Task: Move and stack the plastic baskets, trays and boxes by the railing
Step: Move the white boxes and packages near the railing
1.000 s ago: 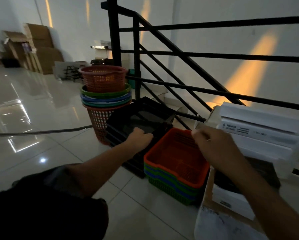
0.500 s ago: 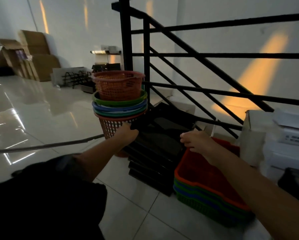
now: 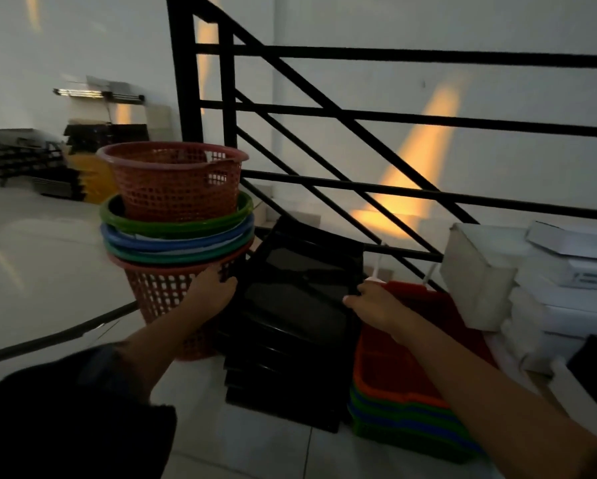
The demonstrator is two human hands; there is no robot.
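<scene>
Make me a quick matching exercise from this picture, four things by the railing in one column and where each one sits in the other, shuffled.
1. top round basket
2. black trays
3. rectangular baskets
4. white boxes

A. far right
B. between both hands
C. top of the left stack
D. floor, under the right forearm

Pairs: 1-C, 2-B, 3-D, 4-A

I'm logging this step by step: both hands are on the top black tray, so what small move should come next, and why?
Probably lift the top black tray straight up off its stack: the left hand grips its left edge and the right hand its right edge, with the round baskets and rectangular baskets close on either side.
</scene>
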